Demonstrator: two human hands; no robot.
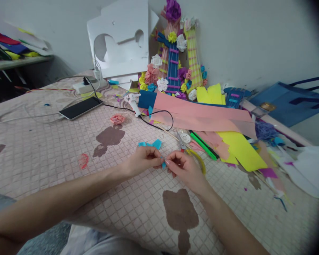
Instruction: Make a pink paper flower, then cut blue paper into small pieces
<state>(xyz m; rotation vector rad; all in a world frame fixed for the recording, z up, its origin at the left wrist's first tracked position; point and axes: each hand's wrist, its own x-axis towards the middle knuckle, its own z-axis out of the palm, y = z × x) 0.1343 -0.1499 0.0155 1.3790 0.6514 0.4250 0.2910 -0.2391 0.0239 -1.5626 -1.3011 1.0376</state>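
Observation:
Between my two hands is a small piece of blue paper [163,165], pinched at its edges by the fingertips. My left hand [145,160] grips it from the left with thumb and forefinger. From the right, my right hand [184,168] closes thumb and fingers on the same piece. More blue paper pieces [156,144] lie on the table just beyond my left hand. Scissors [181,141] with red and yellow on the handles rest behind my right hand, which partly covers them.
A white glue gun [133,104] with a black cord stands behind the hands. To the left lie a phone [81,108] and a pink paper flower [117,119]. Pink paper [202,115], yellow paper [243,152] and a green cutter [204,145] spread to the right. Paper-flower-decorated guitars [172,67] lean at the back.

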